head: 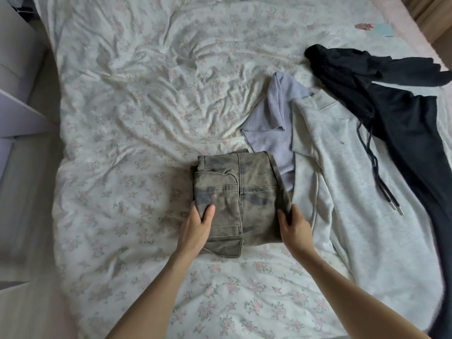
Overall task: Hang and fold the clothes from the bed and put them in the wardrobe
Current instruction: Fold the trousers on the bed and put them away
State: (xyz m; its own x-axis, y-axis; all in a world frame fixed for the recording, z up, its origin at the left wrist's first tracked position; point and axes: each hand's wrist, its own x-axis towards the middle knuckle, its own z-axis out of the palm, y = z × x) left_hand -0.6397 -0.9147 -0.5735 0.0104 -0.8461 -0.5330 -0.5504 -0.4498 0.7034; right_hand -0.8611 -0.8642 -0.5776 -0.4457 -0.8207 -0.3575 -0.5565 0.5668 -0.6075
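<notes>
- Your left hand grips the near-left edge of the folded camouflage trousers, thumb on top and fingers tucked beneath the cloth.
- Your right hand holds the near-right edge of the same bundle, thumb on the fabric and fingers curled under its side.
- The two hands sit apart, one at each side of the fold, with both forearms coming in from 6 o'clock.
- The trousers lie in a compact rectangle near the middle of the bed, a loose flap sticking out at their near edge.
- At 3 o'clock from the bundle, a light grey sweatshirt lies spread flat, its left edge touching the trousers.
- At 1 o'clock, a lilac knit top lies crumpled, partly under the sweatshirt and touching the trousers' far-right corner.
- Farther toward 2 o'clock, a black hoodie lies along the right side, its drawstrings trailing over the sweatshirt.
- From 9 to 12 o'clock, the floral bed sheet is wrinkled and open.
- At 9 o'clock, past the bed's left edge, stand pale furniture panels.
</notes>
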